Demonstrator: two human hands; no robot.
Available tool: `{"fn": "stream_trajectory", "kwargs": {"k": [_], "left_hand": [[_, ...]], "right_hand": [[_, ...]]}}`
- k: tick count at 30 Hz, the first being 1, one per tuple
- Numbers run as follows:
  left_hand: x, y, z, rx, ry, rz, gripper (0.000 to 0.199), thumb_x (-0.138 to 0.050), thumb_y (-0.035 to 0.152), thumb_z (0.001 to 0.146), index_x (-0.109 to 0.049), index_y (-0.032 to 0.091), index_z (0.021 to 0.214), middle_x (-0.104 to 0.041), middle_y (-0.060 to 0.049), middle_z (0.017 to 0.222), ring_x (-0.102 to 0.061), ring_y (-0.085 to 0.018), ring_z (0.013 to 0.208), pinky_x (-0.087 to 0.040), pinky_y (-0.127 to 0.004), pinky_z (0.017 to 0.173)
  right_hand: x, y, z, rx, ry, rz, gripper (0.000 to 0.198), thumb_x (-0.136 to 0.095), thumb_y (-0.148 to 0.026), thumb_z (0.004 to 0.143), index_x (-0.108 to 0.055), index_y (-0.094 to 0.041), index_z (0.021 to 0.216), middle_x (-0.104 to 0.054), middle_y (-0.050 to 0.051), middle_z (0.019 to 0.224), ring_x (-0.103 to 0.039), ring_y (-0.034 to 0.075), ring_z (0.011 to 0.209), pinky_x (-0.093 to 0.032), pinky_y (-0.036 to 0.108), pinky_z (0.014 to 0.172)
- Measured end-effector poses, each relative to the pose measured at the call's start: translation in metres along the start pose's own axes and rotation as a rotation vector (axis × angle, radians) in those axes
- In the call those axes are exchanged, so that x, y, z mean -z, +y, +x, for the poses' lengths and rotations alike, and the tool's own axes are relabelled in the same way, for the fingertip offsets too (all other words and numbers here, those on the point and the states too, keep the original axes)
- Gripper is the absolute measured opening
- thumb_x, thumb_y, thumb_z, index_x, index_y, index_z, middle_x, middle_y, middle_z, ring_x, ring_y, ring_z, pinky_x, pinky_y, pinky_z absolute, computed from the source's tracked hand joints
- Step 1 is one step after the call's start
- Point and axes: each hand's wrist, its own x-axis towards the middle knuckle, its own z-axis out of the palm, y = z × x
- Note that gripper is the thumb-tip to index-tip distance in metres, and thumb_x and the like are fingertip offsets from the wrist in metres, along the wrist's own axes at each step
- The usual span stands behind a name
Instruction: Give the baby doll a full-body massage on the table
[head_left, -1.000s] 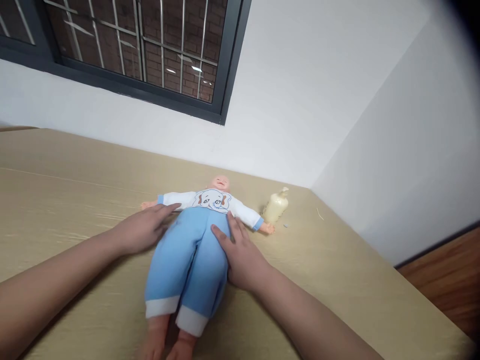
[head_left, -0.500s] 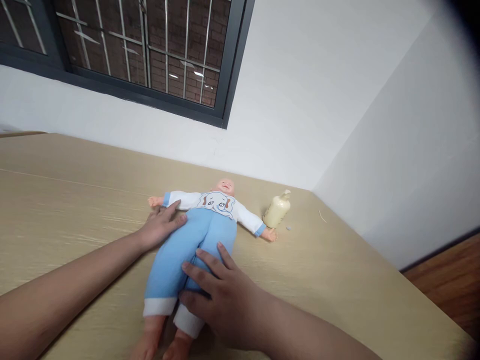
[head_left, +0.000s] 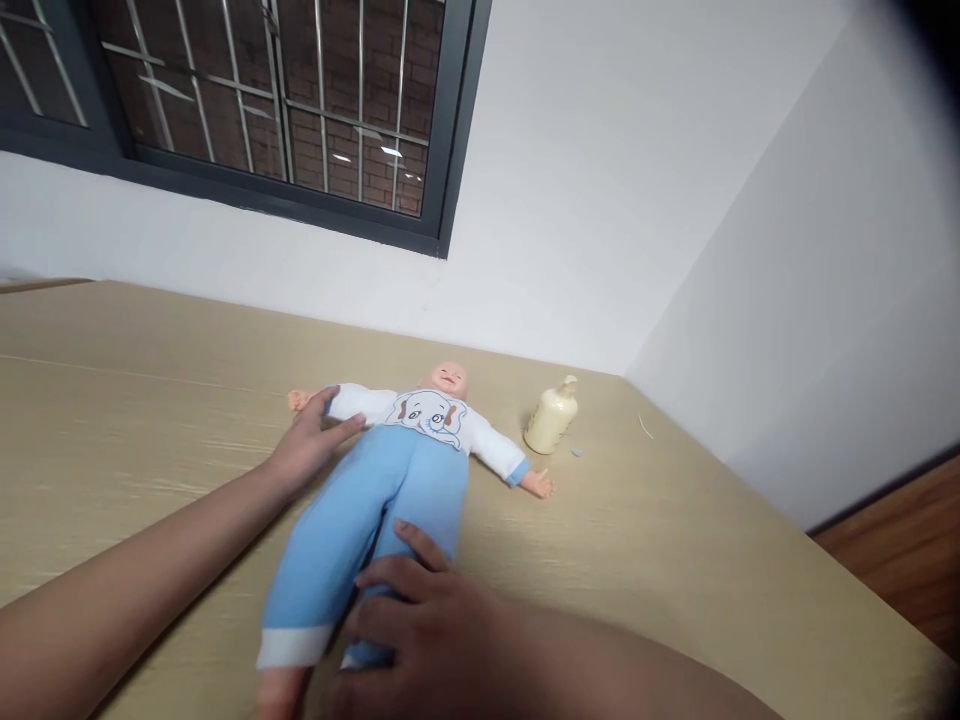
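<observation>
A baby doll point(head_left: 409, 475) in a white top with an animal face and light blue trousers lies on its back, arms spread, head away from me. My left hand point(head_left: 307, 440) is at the doll's sleeve point(head_left: 367, 401) on the left, fingers stretched out and thumb apart, near the cuff. Lower down, my right hand point(head_left: 427, 620) lies across the doll's right-hand trouser leg, fingers spread and slightly bent. It is a little blurred and hides that leg's lower end and foot.
A cream pump bottle point(head_left: 551, 420) stands beside the doll's hand on the right, with a small bluish bit point(head_left: 577, 453) near it. The wooden tabletop point(head_left: 637, 560) meets a white wall point(head_left: 555, 200) below a barred window point(head_left: 300, 110).
My right hand has slid down the doll's leg towards the feet. My left hand has shifted slightly outward along the sleeve. The doll's lower legs appear lower in view and further left.
</observation>
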Motion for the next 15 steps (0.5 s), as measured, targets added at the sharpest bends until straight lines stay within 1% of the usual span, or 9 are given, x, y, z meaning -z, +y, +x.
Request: {"fn": "stream_trajectory", "kwargs": {"k": [2, 4, 7, 10, 12, 15], "left_hand": [[-0.001, 0.002, -0.003, 0.015, -0.051, -0.034, 0.093, -0.064, 0.066, 0.08, -0.037, 0.017, 0.154, -0.042, -0.017, 0.156, -0.041, -0.035, 0.143, -0.034, -0.049, 0.117], [-0.004, 0.006, -0.008, 0.028, -0.067, 0.009, 0.103, -0.067, 0.067, 0.076, -0.028, 0.017, 0.158, -0.036, -0.019, 0.159, -0.036, -0.037, 0.145, -0.031, -0.051, 0.118], [-0.007, 0.012, -0.015, 0.023, -0.102, 0.109, 0.12, -0.072, 0.067, 0.071, -0.014, 0.013, 0.161, -0.026, -0.022, 0.163, -0.027, -0.039, 0.149, -0.028, -0.053, 0.12], [-0.008, 0.014, -0.02, -0.044, -0.165, 0.208, 0.129, -0.074, 0.068, 0.069, -0.005, 0.011, 0.162, -0.016, -0.024, 0.165, -0.019, -0.041, 0.151, -0.027, -0.054, 0.12], [-0.006, 0.012, -0.021, -0.109, -0.177, 0.29, 0.131, -0.076, 0.068, 0.066, -0.005, 0.015, 0.162, -0.01, -0.024, 0.166, -0.015, -0.044, 0.152, -0.027, -0.058, 0.118], [-0.003, 0.009, -0.02, -0.223, -0.185, 0.393, 0.126, -0.079, 0.068, 0.063, -0.016, 0.023, 0.162, -0.004, -0.02, 0.167, -0.011, -0.048, 0.151, -0.028, -0.061, 0.116]], "right_hand": [[-0.006, -0.002, -0.001, -0.013, 0.005, 0.018, 0.022, -0.053, -0.052, 0.098, -0.067, -0.036, 0.103, -0.068, -0.007, 0.106, -0.054, 0.017, 0.115, -0.01, 0.053, 0.125], [-0.013, -0.003, -0.001, -0.012, 0.003, 0.033, 0.021, -0.053, -0.052, 0.098, -0.067, -0.037, 0.104, -0.068, -0.006, 0.105, -0.055, 0.016, 0.111, -0.012, 0.053, 0.124], [-0.023, -0.007, -0.002, 0.012, -0.029, 0.051, 0.021, -0.053, -0.051, 0.099, -0.067, -0.035, 0.105, -0.068, -0.005, 0.107, -0.056, 0.016, 0.113, -0.012, 0.054, 0.124], [-0.023, -0.01, -0.001, 0.037, -0.034, 0.051, 0.022, -0.05, -0.048, 0.101, -0.067, -0.035, 0.106, -0.07, -0.006, 0.11, -0.056, 0.012, 0.118, -0.01, 0.05, 0.126], [-0.016, -0.011, 0.001, 0.067, 0.033, 0.045, 0.019, -0.049, -0.043, 0.103, -0.067, -0.039, 0.11, -0.071, -0.01, 0.111, -0.055, 0.009, 0.122, -0.008, 0.046, 0.128], [0.001, -0.01, 0.004, 0.064, 0.224, 0.029, 0.02, -0.049, -0.032, 0.104, -0.067, -0.038, 0.108, -0.072, -0.015, 0.111, -0.053, 0.004, 0.125, -0.01, 0.038, 0.129]]}}
